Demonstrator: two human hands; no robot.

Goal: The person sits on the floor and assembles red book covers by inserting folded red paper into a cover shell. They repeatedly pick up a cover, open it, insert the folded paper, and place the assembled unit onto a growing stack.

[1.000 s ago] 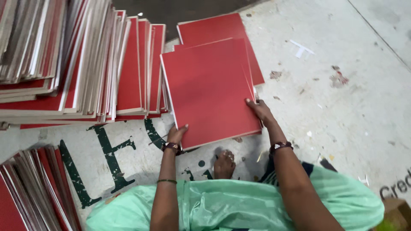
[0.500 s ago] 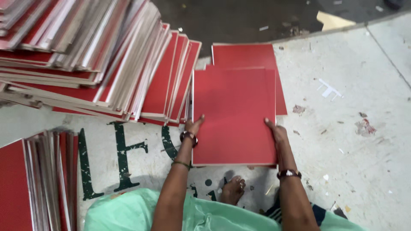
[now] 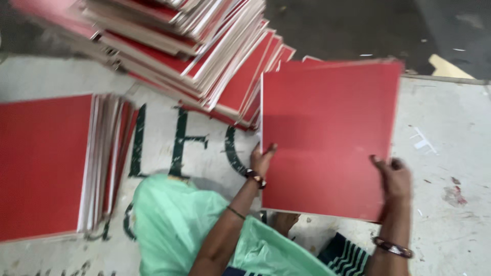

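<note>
A large square red board [image 3: 327, 135] is held up off the floor and tilted toward me. My left hand [image 3: 262, 159] grips its left edge, thumb over the front face. My right hand [image 3: 394, 179] grips its lower right edge. Both wrists wear bangles. Another red board [image 3: 307, 62] peeks out just behind the held one, mostly hidden. My knees are covered by a mint-green cloth [image 3: 179, 225].
A slumped stack of red-faced boards with pale edges [image 3: 194, 46] fans across the top left. Another stack [image 3: 56, 163] lies at the left. The white floor sheet [image 3: 445, 168] carries large dark letters; dark concrete floor [image 3: 353, 25] lies beyond its far edge.
The red board has been lifted from lying flat on the floor and tilted up toward me. Both hands stayed on its side edges. The view has shifted to the left.
</note>
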